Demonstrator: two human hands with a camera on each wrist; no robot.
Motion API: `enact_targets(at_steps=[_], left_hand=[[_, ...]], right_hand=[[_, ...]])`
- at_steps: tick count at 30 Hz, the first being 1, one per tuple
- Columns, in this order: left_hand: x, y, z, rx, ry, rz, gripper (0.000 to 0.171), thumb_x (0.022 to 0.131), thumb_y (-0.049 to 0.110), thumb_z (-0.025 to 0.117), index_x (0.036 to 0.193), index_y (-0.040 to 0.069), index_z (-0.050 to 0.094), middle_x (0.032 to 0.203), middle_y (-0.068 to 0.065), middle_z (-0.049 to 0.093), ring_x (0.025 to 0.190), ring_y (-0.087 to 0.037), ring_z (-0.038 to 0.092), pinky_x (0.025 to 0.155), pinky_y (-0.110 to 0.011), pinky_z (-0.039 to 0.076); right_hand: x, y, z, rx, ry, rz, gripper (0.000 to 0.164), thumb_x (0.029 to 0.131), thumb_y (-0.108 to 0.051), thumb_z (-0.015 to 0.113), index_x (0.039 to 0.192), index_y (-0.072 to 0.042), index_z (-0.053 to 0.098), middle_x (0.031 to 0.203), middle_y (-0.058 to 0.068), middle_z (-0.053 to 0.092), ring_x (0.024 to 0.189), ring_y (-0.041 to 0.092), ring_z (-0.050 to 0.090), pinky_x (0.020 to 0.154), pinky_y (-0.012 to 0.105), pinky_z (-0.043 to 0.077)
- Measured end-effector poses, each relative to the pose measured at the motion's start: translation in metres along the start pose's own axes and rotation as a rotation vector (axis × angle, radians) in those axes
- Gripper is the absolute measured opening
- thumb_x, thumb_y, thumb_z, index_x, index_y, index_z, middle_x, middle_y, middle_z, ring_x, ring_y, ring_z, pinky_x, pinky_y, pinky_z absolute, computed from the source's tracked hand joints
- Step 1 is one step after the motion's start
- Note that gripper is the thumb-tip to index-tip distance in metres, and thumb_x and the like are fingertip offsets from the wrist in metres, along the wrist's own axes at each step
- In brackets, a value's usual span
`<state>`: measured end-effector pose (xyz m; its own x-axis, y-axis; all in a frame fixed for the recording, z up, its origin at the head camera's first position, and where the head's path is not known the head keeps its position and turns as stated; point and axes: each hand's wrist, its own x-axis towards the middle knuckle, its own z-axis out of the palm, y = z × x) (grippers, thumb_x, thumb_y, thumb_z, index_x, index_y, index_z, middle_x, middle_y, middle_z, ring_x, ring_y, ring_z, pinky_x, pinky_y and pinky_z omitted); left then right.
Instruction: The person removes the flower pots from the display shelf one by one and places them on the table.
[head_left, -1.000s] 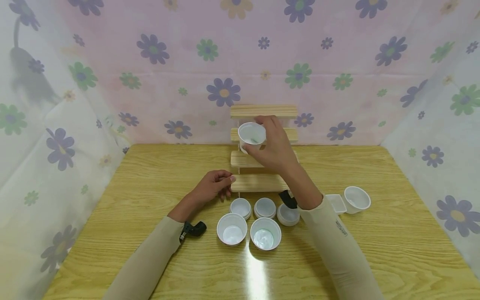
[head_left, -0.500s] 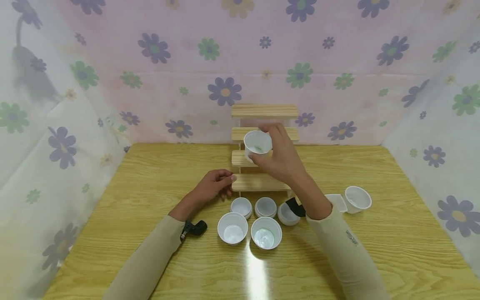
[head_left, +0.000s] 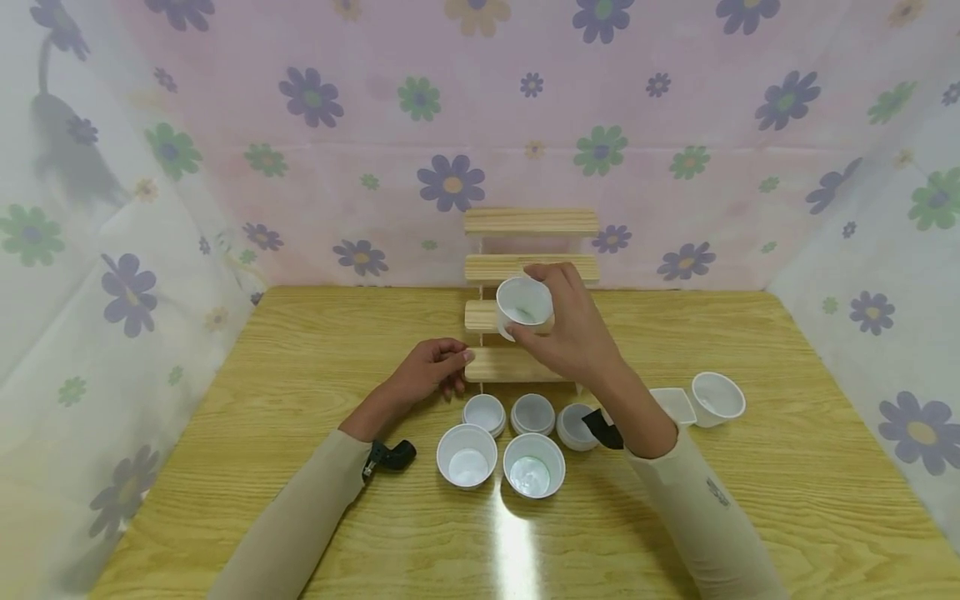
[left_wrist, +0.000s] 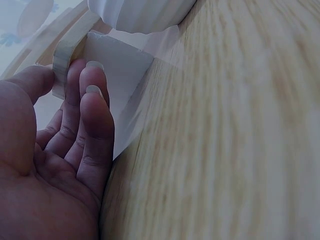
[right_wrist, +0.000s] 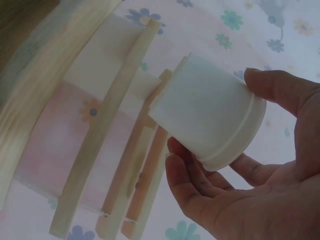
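Observation:
My right hand (head_left: 573, 329) grips a white plastic cup (head_left: 524, 302) by its rim, thumb on one side and fingers on the other. The cup is upright in front of the middle steps of a wooden tiered rack (head_left: 531, 222). In the right wrist view the cup (right_wrist: 207, 110) is held clear beside the slats (right_wrist: 107, 125). With thumb and fingers my left hand (head_left: 423, 375) pinches the left end of the rack's lowest slat (head_left: 517, 365). From the left wrist, that slat's end (left_wrist: 62, 60) shows between thumb and fingertips, by a white side panel (left_wrist: 117, 70).
Two larger white cups (head_left: 467, 457) stand in front of the rack, with several small round white containers (head_left: 533, 414) behind them. Right of these are a square white dish (head_left: 675, 406) and another white cup (head_left: 717, 398). Flowered cloth (head_left: 510, 100) walls the back and sides.
My right hand has brought the cup down and a little to the right, from the upper slats toward the third one. The left hand stays at the lowest slat.

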<state>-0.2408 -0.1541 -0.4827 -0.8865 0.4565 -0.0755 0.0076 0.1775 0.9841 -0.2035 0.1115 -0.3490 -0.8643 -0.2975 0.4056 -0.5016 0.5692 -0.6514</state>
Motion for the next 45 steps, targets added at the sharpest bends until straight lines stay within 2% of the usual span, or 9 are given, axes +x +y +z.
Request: enact_targets(at_steps=[6,14,23,30,36,40,45], left_hand=[[0.001,0.001,0.0,0.001,0.002,0.001,0.038,0.112,0.025,0.059,0.133,-0.007,0.061,0.086,-0.008,0.068,0.069,-0.018,0.067,0.057,-0.029,0.057],[0.001,-0.001,0.0,-0.006,-0.003,0.001,0.037,0.112,0.022,0.058,0.134,-0.007,0.061,0.086,-0.008,0.068,0.069,-0.018,0.067,0.057,-0.029,0.058],[0.001,-0.001,0.001,-0.011,-0.005,-0.01,0.037,0.112,0.023,0.059,0.133,-0.007,0.061,0.086,-0.008,0.067,0.069,-0.018,0.067,0.057,-0.029,0.058],[0.001,-0.001,0.001,-0.004,-0.005,-0.014,0.036,0.112,0.023,0.058,0.133,-0.006,0.061,0.087,-0.008,0.068,0.069,-0.018,0.067,0.058,-0.029,0.058],[0.0,0.0,0.0,0.012,-0.008,-0.016,0.035,0.113,0.023,0.057,0.133,-0.006,0.061,0.087,-0.008,0.068,0.07,-0.018,0.067,0.059,-0.029,0.058],[0.0,0.001,0.0,0.011,-0.013,-0.014,0.035,0.113,0.022,0.056,0.133,-0.006,0.061,0.087,-0.008,0.067,0.071,-0.018,0.068,0.059,-0.029,0.058],[0.0,0.002,0.001,0.005,-0.009,-0.028,0.033,0.113,0.022,0.056,0.132,-0.004,0.062,0.087,-0.008,0.067,0.071,-0.018,0.068,0.059,-0.028,0.057]], right_hand=[[-0.01,0.0,-0.004,-0.009,-0.028,0.014,0.075,0.087,-0.019,0.089,0.148,-0.002,0.05,0.14,0.02,0.048,0.121,0.035,0.054,0.096,0.052,0.054],[-0.019,0.004,-0.007,-0.009,-0.043,0.024,0.075,0.086,-0.017,0.09,0.148,-0.003,0.05,0.138,0.018,0.048,0.12,0.034,0.054,0.094,0.05,0.054],[-0.032,0.01,-0.01,-0.043,-0.062,0.009,0.075,0.087,-0.019,0.088,0.149,-0.002,0.047,0.147,0.018,0.044,0.132,0.035,0.05,0.107,0.056,0.049],[-0.043,0.013,-0.016,-0.08,-0.076,-0.025,0.072,0.088,-0.018,0.087,0.145,0.001,0.048,0.142,0.02,0.045,0.127,0.036,0.052,0.104,0.055,0.05],[-0.05,0.012,-0.02,-0.094,-0.108,0.002,0.076,0.088,-0.018,0.088,0.15,-0.001,0.047,0.142,0.019,0.045,0.134,0.037,0.05,0.109,0.056,0.048],[-0.056,0.013,-0.022,-0.104,-0.131,0.019,0.076,0.088,-0.019,0.088,0.151,-0.003,0.046,0.142,0.017,0.046,0.129,0.034,0.053,0.106,0.054,0.05],[-0.064,0.014,-0.027,-0.116,-0.14,0.001,0.077,0.088,-0.018,0.089,0.15,-0.003,0.047,0.142,0.017,0.046,0.123,0.034,0.056,0.099,0.053,0.053]])
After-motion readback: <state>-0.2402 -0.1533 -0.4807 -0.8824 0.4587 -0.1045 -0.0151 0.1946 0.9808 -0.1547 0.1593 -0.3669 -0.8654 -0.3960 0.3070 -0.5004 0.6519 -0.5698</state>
